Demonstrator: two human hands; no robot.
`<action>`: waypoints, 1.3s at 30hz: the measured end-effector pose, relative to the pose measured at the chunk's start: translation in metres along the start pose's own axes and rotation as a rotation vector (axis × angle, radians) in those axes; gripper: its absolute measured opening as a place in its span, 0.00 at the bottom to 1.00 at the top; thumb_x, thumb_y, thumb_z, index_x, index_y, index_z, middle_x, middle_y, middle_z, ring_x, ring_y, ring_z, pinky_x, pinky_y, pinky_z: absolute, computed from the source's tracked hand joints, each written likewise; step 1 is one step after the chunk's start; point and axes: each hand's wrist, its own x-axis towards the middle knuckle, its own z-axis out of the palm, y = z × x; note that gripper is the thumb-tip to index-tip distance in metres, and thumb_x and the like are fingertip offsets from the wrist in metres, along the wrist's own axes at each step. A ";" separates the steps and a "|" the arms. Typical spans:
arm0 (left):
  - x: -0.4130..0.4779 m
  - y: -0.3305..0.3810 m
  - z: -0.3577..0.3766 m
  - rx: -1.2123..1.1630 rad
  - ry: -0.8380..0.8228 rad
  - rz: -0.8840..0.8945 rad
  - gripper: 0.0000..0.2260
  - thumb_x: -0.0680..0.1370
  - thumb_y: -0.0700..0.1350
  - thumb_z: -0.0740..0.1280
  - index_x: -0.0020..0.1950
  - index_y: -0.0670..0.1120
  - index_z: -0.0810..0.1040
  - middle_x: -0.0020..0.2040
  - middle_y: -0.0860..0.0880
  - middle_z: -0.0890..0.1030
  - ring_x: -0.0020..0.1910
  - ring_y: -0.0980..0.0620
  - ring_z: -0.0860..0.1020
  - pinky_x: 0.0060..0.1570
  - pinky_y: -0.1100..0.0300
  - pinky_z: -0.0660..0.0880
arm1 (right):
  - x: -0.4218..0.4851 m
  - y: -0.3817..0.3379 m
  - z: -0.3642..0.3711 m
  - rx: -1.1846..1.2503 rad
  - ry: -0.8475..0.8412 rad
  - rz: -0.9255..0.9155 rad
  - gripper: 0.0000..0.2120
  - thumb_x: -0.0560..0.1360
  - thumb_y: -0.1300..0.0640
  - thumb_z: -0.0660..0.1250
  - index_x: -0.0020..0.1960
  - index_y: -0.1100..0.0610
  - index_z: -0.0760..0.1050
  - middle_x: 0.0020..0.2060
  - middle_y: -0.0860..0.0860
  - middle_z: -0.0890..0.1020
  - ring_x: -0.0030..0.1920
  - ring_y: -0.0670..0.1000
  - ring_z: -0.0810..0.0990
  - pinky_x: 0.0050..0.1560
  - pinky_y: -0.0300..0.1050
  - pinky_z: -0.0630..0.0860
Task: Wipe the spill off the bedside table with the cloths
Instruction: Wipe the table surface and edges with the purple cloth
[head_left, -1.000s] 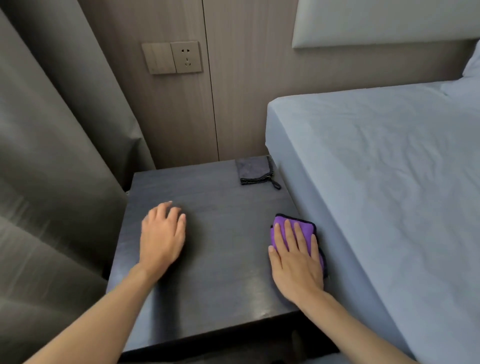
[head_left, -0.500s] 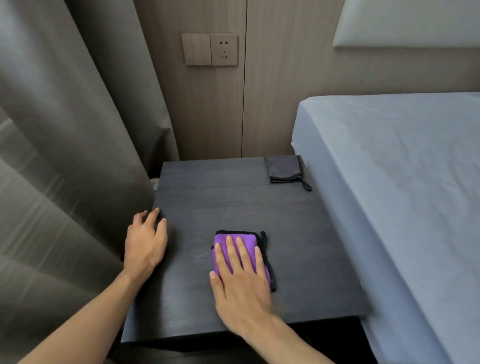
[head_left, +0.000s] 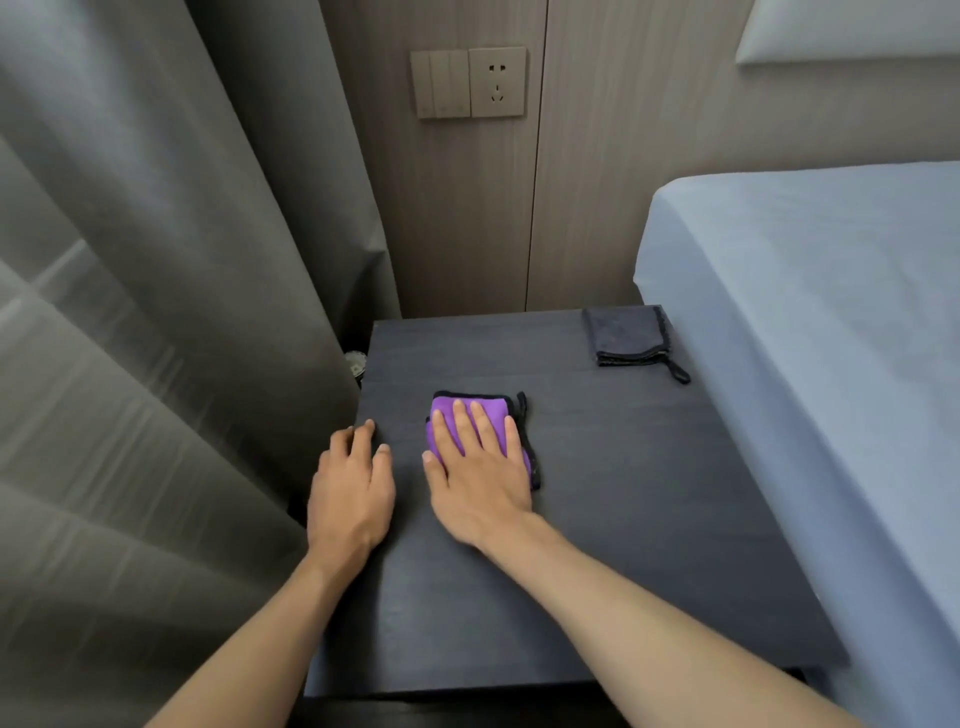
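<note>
A folded purple cloth (head_left: 491, 410) with black trim lies on the dark bedside table (head_left: 623, 493), left of its middle. My right hand (head_left: 478, 467) presses flat on top of the purple cloth, fingers spread, covering most of it. My left hand (head_left: 350, 491) rests palm down on the table's left edge, fingers slightly curled, holding nothing. A folded dark grey cloth (head_left: 626, 338) with a loop sits at the table's far right corner, untouched. No spill shows clearly on the dark surface.
A bed (head_left: 821, 338) with a pale blue sheet runs along the table's right side. Grey curtains (head_left: 156, 312) hang close on the left. A wood-panelled wall with a switch and socket plate (head_left: 470, 83) stands behind the table.
My right hand has slid the purple cloth from the table's right edge by the bed leftward and a little farther away. My left hand has shifted to the table's left edge.
</note>
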 end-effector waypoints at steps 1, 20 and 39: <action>0.000 0.000 0.000 -0.012 -0.008 -0.005 0.28 0.80 0.57 0.48 0.75 0.45 0.69 0.71 0.41 0.71 0.64 0.38 0.73 0.64 0.45 0.70 | 0.009 0.001 -0.002 0.003 -0.007 0.014 0.32 0.79 0.41 0.32 0.82 0.48 0.43 0.82 0.49 0.45 0.81 0.51 0.39 0.77 0.60 0.36; 0.009 -0.005 0.008 -0.049 -0.004 0.028 0.33 0.76 0.63 0.45 0.70 0.44 0.69 0.66 0.44 0.71 0.61 0.42 0.72 0.61 0.46 0.70 | 0.141 0.048 -0.024 0.022 -0.061 0.099 0.28 0.84 0.41 0.39 0.81 0.46 0.42 0.82 0.47 0.43 0.80 0.51 0.39 0.77 0.58 0.35; 0.009 -0.005 0.009 0.014 0.002 0.048 0.34 0.76 0.64 0.44 0.70 0.43 0.69 0.66 0.44 0.71 0.61 0.41 0.72 0.60 0.44 0.70 | 0.159 0.101 -0.036 -0.002 -0.033 0.192 0.28 0.83 0.41 0.38 0.82 0.46 0.42 0.82 0.48 0.44 0.81 0.50 0.40 0.78 0.57 0.36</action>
